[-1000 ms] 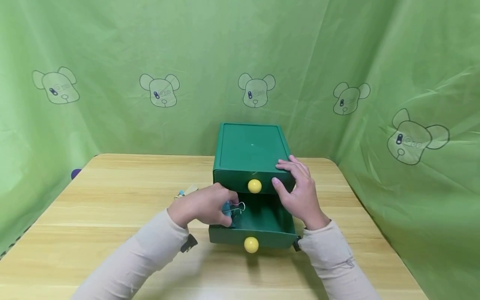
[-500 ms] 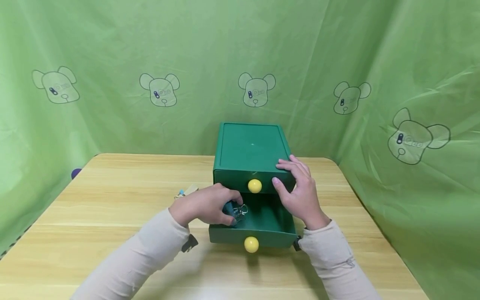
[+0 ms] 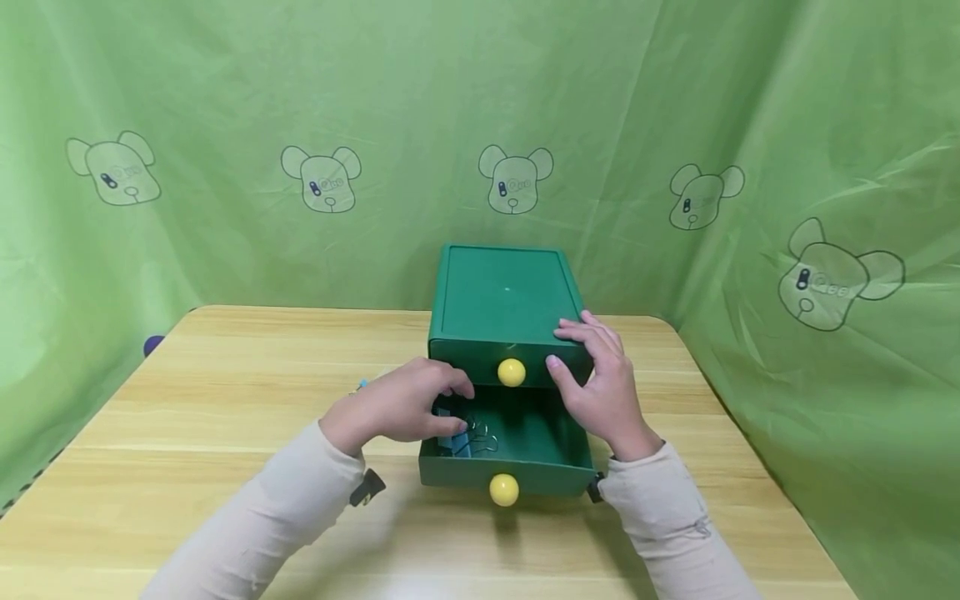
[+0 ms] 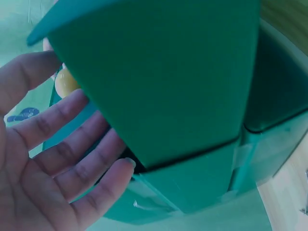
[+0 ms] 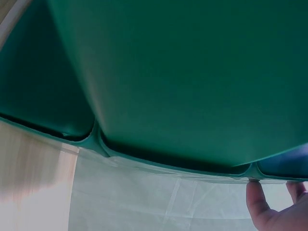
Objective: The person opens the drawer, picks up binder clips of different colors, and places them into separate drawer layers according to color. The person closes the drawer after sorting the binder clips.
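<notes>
Head view, left hand: the left hand (image 3: 401, 407) hovers at the left side of the lower drawer (image 3: 536, 477), thumb and fingers parted, pinching nothing.
Head view, binder clips: blue binder clips (image 3: 460, 445) with wire handles lie in that drawer, by its left wall, just below the thumb; contact cannot be told.
Head view, right hand: the right hand (image 3: 600, 387) rests spread over the front right corner of the green cabinet (image 3: 506, 292), fingers on top, thumb on the front of the upper drawer (image 3: 465, 358).
Head view, drawers: lower one pulled out, upper one closed, each with a round yellow knob (image 3: 512, 372).
Head view, surroundings: wood-grain surface (image 3: 247, 400), green curtain (image 3: 420, 92) behind, printed with bear heads.
Left wrist view: palm visible, fingers apart beside the cabinet's dark green side, the clips hidden.
Right wrist view: the cabinet side fills most of it; fingertips show at its edge, lower right.
</notes>
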Demonstrator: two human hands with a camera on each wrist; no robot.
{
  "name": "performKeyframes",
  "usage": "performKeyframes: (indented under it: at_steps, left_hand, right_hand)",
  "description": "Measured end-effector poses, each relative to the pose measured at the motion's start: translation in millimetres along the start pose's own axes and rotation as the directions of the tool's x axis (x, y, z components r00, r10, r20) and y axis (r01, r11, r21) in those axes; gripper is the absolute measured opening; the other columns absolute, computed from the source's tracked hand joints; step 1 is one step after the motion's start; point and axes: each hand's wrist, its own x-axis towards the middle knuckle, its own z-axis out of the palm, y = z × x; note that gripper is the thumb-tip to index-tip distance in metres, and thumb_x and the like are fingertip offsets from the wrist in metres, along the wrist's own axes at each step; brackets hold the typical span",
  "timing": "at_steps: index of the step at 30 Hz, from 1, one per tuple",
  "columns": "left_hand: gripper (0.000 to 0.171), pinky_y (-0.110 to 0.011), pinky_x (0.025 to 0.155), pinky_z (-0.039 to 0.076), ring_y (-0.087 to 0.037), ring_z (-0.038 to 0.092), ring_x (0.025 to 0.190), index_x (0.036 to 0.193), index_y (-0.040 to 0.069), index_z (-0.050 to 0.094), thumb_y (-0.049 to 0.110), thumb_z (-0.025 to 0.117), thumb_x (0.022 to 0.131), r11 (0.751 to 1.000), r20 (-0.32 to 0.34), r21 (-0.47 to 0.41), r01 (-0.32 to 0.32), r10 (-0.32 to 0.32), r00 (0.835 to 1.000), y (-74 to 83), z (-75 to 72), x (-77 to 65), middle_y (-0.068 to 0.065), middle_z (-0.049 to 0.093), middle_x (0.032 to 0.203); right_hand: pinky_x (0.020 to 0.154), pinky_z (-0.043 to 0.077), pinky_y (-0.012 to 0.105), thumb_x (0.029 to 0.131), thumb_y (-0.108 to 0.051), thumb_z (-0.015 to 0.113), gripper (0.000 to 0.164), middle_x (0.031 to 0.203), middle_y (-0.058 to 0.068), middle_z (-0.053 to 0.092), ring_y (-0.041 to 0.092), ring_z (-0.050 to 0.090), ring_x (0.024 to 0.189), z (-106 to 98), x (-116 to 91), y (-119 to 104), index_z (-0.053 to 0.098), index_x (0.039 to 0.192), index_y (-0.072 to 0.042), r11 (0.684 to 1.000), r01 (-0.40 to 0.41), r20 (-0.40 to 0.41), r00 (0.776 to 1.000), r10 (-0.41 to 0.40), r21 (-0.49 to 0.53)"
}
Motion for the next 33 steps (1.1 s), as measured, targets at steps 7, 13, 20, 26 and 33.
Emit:
performKeyframes:
  at_steps: [7,13,20,26,33]
  left_hand:
    - [0.028,-0.03,0.08,0.048,-0.017,0.058,0.087,0.102,0.005,0.062,0.023,0.068,0.082,1.0,-0.09,-0.023,0.007,-0.009,0.996,-9.7,-0.7,-5.7,-0.005,0.063,0.099]
    - [0.024,-0.03,0.077,0.049,-0.015,0.057,0.082,0.097,0.005,0.064,0.022,0.069,0.081,0.998,-0.145,-0.056,0.033,-0.04,0.989,-16.6,-0.8,-9.8,-0.004,0.064,0.093]
    - [0.019,-0.03,0.073,0.05,-0.016,0.057,0.08,0.093,0.007,0.063,0.021,0.069,0.08,0.998,-0.19,-0.038,0.043,-0.049,0.981,-24.5,-1.6,-15.3,-0.001,0.064,0.089]
    - [0.018,-0.028,0.07,0.05,-0.017,0.058,0.076,0.09,0.008,0.063,0.022,0.07,0.08,0.998,-0.226,-0.025,0.055,-0.059,0.972,-33.7,-2.0,-20.0,0.001,0.063,0.085]
    - [0.017,-0.029,0.069,0.049,-0.015,0.058,0.075,0.089,0.01,0.063,0.022,0.07,0.079,0.994,-0.248,-0.041,0.106,-0.112,0.962,-51.0,-0.8,-26.3,0.002,0.062,0.083]
  right_hand:
    - [0.098,0.027,0.057,0.081,-0.012,0.065,0.03,0.123,0.008,0.055,0.024,0.033,0.127,-1,-1,1,0.06,0.11,-0.006,1.0,0.002,-0.001,1.0,-0.002,0.001]
    - [0.099,0.026,0.057,0.08,-0.012,0.065,0.03,0.123,0.009,0.055,0.025,0.033,0.127,-1,-1,0,0.06,0.109,-0.005,1.0,0.008,-0.004,1.0,-0.008,0.001]
    - [0.099,0.026,0.056,0.08,-0.012,0.065,0.03,0.122,0.009,0.055,0.025,0.034,0.127,-1,-1,1,0.061,0.109,-0.005,1.0,0.018,-0.01,1.0,-0.018,-0.001]
    - [0.099,0.026,0.056,0.08,-0.012,0.065,0.03,0.123,0.009,0.055,0.025,0.034,0.127,-1,-1,0,0.061,0.109,-0.005,1.0,0.015,-0.009,1.0,-0.015,-0.003]
    - [0.099,0.026,0.057,0.08,-0.013,0.065,0.031,0.123,0.009,0.055,0.025,0.033,0.127,-1,0,-1,0.06,0.11,-0.005,1.0,0.011,-0.004,1.0,-0.011,0.0]
